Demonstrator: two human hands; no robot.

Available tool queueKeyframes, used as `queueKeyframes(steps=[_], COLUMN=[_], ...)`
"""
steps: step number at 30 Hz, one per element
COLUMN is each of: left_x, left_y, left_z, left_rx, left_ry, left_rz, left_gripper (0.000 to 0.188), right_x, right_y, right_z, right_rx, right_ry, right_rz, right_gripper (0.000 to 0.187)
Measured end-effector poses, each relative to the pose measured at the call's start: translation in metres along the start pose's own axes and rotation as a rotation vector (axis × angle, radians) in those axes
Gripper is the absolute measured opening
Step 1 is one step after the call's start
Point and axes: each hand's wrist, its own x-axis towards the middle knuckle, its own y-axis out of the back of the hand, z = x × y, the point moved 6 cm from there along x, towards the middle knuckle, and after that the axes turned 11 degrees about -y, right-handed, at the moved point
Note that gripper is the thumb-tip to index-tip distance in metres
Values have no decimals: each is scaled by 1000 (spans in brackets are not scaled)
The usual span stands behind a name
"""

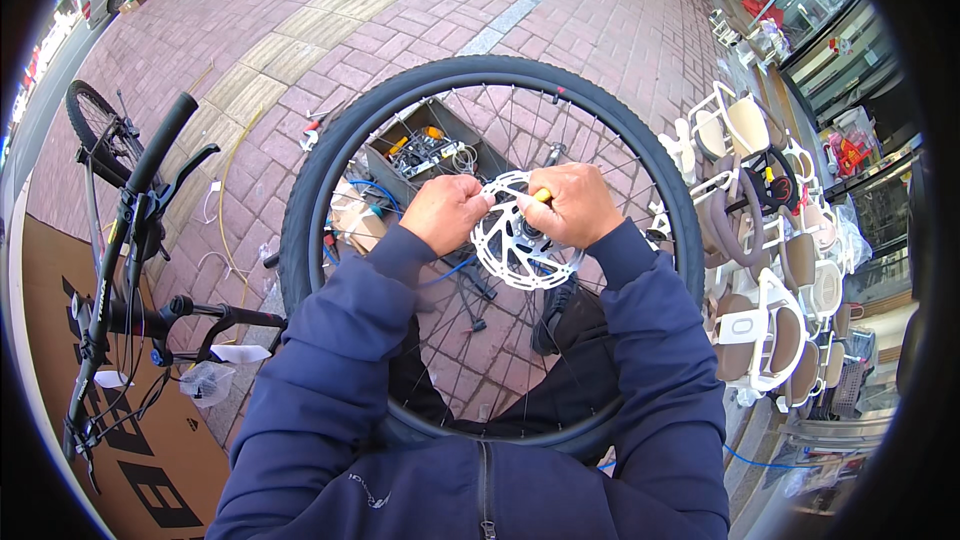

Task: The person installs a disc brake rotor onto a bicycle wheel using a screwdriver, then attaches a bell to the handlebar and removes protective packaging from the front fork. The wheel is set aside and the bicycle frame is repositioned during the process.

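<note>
A bicycle wheel with a black tyre (492, 68) lies across my lap, its spokes running to a hub at the middle. On the hub sits a silver brake disc (493, 247) with cut-out slots. My left hand (445, 212) is closed, thumb and fingers pinched at the disc's upper left edge. At the disc's upper right, my right hand (572, 204) is wrapped round a tool with a yellow handle (542, 196). Most of that tool is hidden by the fingers, so its kind does not show.
Beyond the hub, an open toolbox (480, 130) with tools stands on brick paving. To the left are a bicycle handlebar (165, 145) and flat cardboard (180, 440). White-and-brown child seats (770, 330) crowd the right side. A blue cable (375, 190) lies under the wheel.
</note>
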Motion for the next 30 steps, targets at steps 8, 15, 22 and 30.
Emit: queueKeyframes(steps=[8,15,22,30], left_x=[-1,0,-1,-3], left_y=[-1,2,0,-2], left_z=[-1,1,4,5], left_rx=[-29,11,23,33], left_ry=[33,-11,-15,-34], left_rz=[-7,2,-17,-5], left_gripper=[30,30,29,29], right_x=[13,8,-2,-12], right_y=[5,-2,6,5], right_z=[-18,-22,-25,-29], right_rx=[-100,-242,-238,-249], right_ry=[300,62,2,-91], right_rz=[-97,-170,-161,-95], right_gripper=[25,29,34,35])
